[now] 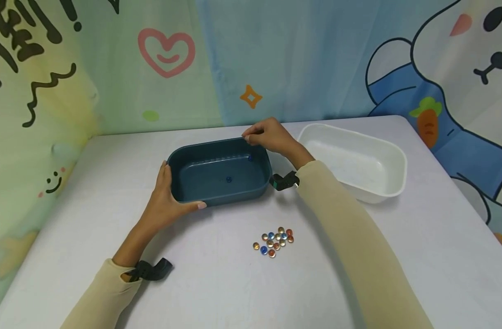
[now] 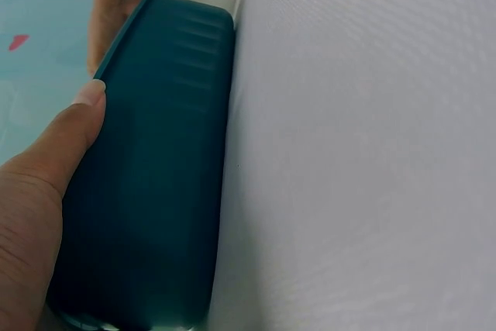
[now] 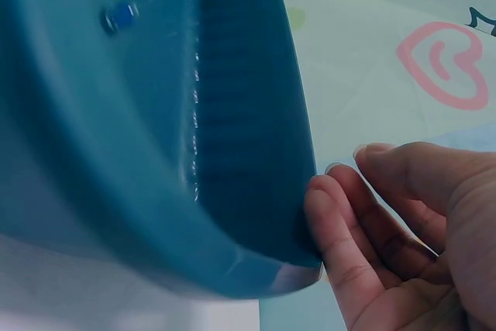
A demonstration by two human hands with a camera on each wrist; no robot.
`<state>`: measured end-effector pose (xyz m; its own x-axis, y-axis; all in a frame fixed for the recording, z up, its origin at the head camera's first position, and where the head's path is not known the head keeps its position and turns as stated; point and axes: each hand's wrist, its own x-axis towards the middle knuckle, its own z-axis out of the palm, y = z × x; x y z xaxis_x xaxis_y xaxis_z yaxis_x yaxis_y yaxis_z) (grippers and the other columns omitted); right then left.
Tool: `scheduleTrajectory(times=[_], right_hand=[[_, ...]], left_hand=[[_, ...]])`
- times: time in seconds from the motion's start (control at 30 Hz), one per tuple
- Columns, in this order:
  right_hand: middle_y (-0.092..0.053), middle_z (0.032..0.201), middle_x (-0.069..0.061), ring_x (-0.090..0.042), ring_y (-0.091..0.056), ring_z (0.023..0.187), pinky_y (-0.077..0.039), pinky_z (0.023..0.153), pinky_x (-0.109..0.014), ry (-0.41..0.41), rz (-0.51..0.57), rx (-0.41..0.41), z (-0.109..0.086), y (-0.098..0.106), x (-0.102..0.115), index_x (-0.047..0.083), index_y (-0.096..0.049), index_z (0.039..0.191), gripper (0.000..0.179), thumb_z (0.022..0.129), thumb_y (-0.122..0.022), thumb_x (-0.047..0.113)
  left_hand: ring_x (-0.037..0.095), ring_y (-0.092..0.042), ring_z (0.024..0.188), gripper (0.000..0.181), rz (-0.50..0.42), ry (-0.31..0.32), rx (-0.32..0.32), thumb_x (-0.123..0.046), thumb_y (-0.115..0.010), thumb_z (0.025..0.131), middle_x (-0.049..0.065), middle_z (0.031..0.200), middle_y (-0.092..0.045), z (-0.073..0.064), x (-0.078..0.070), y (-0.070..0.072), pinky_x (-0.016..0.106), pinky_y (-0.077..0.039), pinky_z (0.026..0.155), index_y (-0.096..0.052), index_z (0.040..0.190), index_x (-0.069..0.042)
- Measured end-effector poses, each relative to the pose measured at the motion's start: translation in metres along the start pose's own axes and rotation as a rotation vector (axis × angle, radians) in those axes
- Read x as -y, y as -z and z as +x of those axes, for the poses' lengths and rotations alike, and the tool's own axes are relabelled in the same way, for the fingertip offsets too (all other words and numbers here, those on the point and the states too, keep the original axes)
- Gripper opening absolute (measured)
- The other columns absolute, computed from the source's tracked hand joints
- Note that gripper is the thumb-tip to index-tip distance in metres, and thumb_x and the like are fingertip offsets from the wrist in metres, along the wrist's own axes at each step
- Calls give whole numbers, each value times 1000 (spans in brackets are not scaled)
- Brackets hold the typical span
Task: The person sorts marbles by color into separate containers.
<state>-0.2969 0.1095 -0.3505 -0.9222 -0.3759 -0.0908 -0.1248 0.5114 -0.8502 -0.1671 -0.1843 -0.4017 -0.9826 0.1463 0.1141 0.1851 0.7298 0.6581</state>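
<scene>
A dark teal plastic basin [image 1: 218,197] stands tilted slightly in the head view, with my left hand [image 1: 166,198] gripping its left end. The thumb [image 2: 87,102] of that hand lies along the near rim, while its fingers go round the left side. Inside the basin are two blue glass marbles, one on the floor [image 1: 229,179] and one near the right end [image 1: 250,157]. My right hand [image 1: 271,137] is at the far right corner, loosely bent fingers [image 3: 333,226] right at the rim. Between its thumb and fingers nothing shows.
Several glass marbles [image 1: 276,246], amber, blue and red, lie grouped on the white tabletop [image 1: 218,283] nearer to me. To the right stands a white basin [image 1: 382,192], beside my right forearm. A printed curtain [image 1: 300,59] hangs behind the table.
</scene>
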Motion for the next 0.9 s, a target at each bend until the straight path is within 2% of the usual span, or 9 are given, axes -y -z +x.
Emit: scheduleTrajectory(times=[0.33,0.47,0.73,0.9], right_hand=[[-61,97,4,-7,-59,81,-45,73,-25,69,-8,-10,-5,-4,-2,11,-65,105,24,87,-56,23],[-62,95,3,-8,-59,80,-46,73,-27,108,-19,-16,-12,-4,2,12,-65,104,24,87,-56,26],[-64,94,-1,-13,-59,80,-47,70,-30,264,2,16,-30,-5,14,22,-66,98,18,85,-58,29],[-63,95,7,-12,-59,81,-47,71,-30,325,15,52,-45,-10,20,20,-67,99,17,84,-60,26]], left_hand=[[20,-2,130,127,-9,-1,-1,-59,-73,53,-7,143,12,-1,0,-1,53,-20,96,6,141,-14],[20,-2,130,127,-2,2,-1,-60,-72,53,-7,143,12,0,1,0,53,-20,96,6,141,-14],[21,-3,130,127,2,5,-9,-61,-72,52,-5,144,11,0,-1,1,53,-20,96,5,141,-13],[21,-3,130,127,2,6,-6,-61,-72,53,-6,144,12,0,0,-1,53,-20,96,6,141,-14]])
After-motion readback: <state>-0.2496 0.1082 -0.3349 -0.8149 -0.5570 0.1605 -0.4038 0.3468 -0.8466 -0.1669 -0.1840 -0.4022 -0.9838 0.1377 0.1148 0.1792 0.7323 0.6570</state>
